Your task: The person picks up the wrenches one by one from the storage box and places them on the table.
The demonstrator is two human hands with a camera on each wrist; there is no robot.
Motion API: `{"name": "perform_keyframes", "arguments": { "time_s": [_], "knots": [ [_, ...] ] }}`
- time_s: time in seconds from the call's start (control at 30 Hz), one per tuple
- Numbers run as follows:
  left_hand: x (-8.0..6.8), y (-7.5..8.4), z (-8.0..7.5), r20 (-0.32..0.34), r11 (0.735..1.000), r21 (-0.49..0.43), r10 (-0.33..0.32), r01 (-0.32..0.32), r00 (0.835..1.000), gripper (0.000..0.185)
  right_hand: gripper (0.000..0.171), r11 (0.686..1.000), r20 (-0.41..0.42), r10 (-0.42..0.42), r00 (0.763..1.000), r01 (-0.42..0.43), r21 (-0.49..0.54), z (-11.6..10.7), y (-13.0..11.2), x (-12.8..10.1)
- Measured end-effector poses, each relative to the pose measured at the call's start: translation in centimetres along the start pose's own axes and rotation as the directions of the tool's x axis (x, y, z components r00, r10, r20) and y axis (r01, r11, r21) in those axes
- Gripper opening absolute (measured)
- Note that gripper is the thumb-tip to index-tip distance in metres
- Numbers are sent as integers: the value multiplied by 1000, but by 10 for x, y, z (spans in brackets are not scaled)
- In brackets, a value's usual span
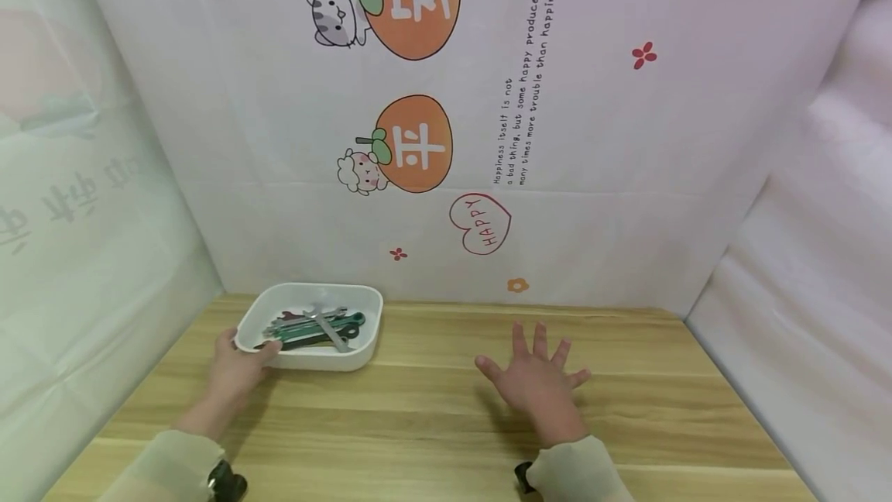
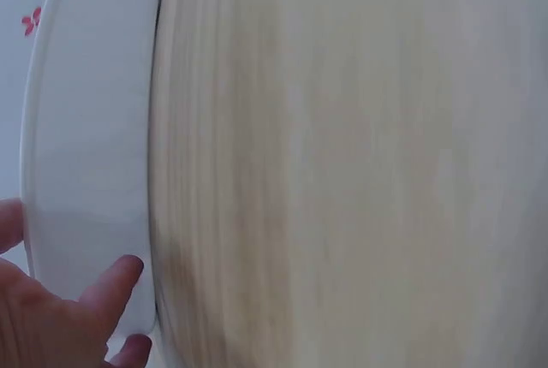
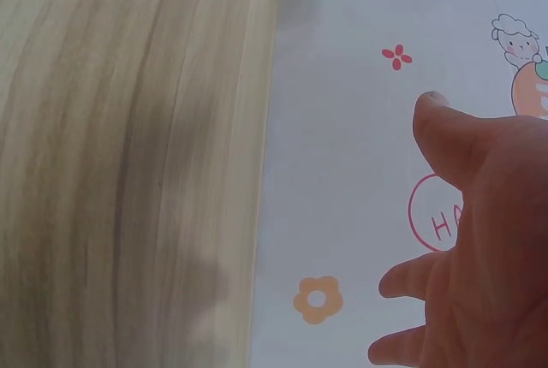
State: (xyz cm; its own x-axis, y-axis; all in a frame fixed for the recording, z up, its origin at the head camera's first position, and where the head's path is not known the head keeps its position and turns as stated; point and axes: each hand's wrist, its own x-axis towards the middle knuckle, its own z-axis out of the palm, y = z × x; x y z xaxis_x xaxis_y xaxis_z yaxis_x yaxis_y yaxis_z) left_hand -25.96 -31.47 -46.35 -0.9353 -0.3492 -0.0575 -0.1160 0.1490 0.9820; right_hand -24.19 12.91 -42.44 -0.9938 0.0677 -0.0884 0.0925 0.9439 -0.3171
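Observation:
A white plastic bin [image 1: 327,361] with rounded corners stands at the back left of the table, several wrenches [image 1: 317,329] heaped inside, some green, some silver, some dark. My left hand [image 1: 239,369] grips the bin's near left corner, thumb over the rim. Up close in the left wrist view, that hand's fingers [image 2: 116,287] lie against the bin's side wall [image 2: 90,128]. To the right, my right hand [image 1: 536,386] is spread wide over the table, holding nothing. The right wrist view shows its thumb [image 3: 454,133] stretched away from the other fingers.
The wood-grain table [image 1: 418,417] meets a white printed cloth [image 1: 592,246] along its back edge. More cloth hangs at the left [image 1: 104,254] and right [image 1: 801,293] sides. Dark wrist straps [image 1: 226,481] show at both sleeves.

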Motion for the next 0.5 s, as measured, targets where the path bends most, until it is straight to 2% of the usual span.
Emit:
{"name": "perform_keyframes", "arguments": {
  "time_s": [0.2, 0.3, 0.33, 0.37, 0.43, 0.5],
  "knots": [
    [-11, 6, 10, 18, 997, 83, 0, -2, 1000, 99, 119, 1000, -7, -4, 1000, 4, 0, 0, 0, 0],
    [-12, 10, 9, 69, 992, 125, 19, -28, 997, 99, 119, 1000, -4, -1, 1000, 1, 7, 1, 1, -1],
    [-9, 10, 7, 105, 988, 142, 41, -56, 994, 95, 119, 1000, -1, 0, 1000, 0, 10, 1, 2, -1],
    [-6, 11, 3, 146, 983, 162, 58, -82, 988, 91, 119, 1000, 1, 1, 1000, -1, 14, 2, 2, -1],
    [3, 14, -8, 248, 968, 200, 97, -149, 964, 88, 119, 1000, 5, -1, 1000, 1, 23, 2, 3, -1],
    [14, 16, -22, 362, 948, 226, 133, -225, 923, 89, 118, 1000, 8, -4, 1000, 3, 30, 1, 3, -1]
  ]
}}
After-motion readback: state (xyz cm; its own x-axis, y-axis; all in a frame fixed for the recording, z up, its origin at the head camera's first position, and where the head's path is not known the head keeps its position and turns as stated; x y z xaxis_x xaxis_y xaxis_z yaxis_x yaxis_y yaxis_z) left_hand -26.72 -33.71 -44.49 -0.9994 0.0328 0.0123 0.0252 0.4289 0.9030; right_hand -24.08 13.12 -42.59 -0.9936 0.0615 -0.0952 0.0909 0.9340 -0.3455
